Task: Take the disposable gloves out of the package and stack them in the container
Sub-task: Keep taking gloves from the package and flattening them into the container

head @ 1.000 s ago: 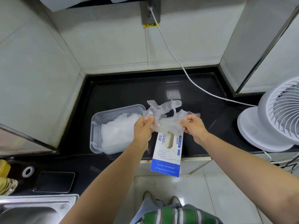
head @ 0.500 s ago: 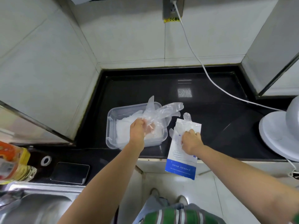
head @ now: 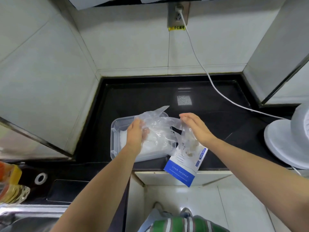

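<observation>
Now a clear, crumpled glove stretches over the container of stacked gloves on the table. My left grip holds one end. My right grip lies flat-fingered at the other; whether it pinches, I cannot tell. Half a second ago it pressed the package.

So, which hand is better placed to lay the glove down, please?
Left, probably: left hand holds the clear plastic glove over the translucent rectangular container; right hand sits past its rim.
</observation>
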`<action>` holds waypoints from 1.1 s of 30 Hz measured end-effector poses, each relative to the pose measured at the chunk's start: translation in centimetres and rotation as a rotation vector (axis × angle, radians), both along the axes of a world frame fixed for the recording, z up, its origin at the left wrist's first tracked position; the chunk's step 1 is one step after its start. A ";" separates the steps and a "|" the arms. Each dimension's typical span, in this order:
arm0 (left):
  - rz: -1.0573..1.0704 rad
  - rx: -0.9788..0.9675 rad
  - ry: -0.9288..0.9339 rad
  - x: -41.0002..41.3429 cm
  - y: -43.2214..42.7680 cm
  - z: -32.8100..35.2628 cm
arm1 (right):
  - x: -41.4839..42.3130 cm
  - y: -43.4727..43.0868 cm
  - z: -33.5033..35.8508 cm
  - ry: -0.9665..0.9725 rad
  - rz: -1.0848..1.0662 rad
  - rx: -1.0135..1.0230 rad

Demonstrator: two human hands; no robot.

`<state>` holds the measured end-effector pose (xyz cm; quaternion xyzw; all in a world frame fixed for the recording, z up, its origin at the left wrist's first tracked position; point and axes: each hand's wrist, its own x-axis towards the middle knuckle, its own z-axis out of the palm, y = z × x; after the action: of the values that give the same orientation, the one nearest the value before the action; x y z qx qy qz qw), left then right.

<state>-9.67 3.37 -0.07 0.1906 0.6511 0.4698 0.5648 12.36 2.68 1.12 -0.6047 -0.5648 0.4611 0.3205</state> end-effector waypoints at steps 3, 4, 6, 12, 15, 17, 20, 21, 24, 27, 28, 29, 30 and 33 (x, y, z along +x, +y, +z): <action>-0.051 0.051 0.034 -0.6 0.3 0.1 | -2.2 0.7 1.7 0.070 0.158 -0.163; -0.056 0.062 0.052 -0.9 0.3 0.1 | -2.8 1.0 1.9 0.082 0.237 -0.168; -0.073 0.052 0.106 -1.6 0.4 0.2 | -4.0 1.7 1.7 0.118 0.319 -0.157; -0.020 0.063 0.401 -3.7 0.6 -0.9 | -6.0 3.4 0.5 0.225 0.167 -0.342; 0.008 0.104 0.434 -4.4 0.9 -2.0 | -6.6 3.6 0.2 0.088 0.159 -0.390; -0.024 0.039 0.621 -4.6 0.9 -2.3 | -6.7 4.2 -0.1 0.044 0.072 -0.301; -0.141 0.001 0.929 -4.6 0.7 -2.3 | -6.7 5.3 0.2 -0.022 -0.173 0.014; -0.157 0.005 0.968 -4.7 0.7 -2.2 | -6.9 5.5 0.7 -0.065 -0.219 0.158; -0.180 -0.027 0.965 -4.3 1.3 -2.3 | -8.6 5.3 2.0 -0.104 -0.105 0.450; -0.150 -0.016 0.875 -4.1 1.1 -2.6 | -11.3 4.4 0.8 -0.114 0.197 0.302; -0.138 -0.020 0.815 -4.3 1.0 -3.1 | -12.0 4.1 -0.2 -0.183 0.292 0.181; -0.128 -0.002 0.741 -4.4 0.7 -2.6 | -12.5 3.9 -1.3 -0.294 0.365 0.065; -0.248 -0.047 0.903 -4.6 0.5 -2.7 | -12.7 3.7 -2.4 -0.420 0.417 -0.020; -0.164 0.058 0.863 -4.6 -0.3 -3.0 | -12.8 3.3 -4.4 -0.594 0.493 -0.133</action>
<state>-14.28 3.11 -3.09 0.4364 0.7965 0.3190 0.2708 -0.45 5.98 -3.30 -0.5775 -0.7301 0.3648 -0.0173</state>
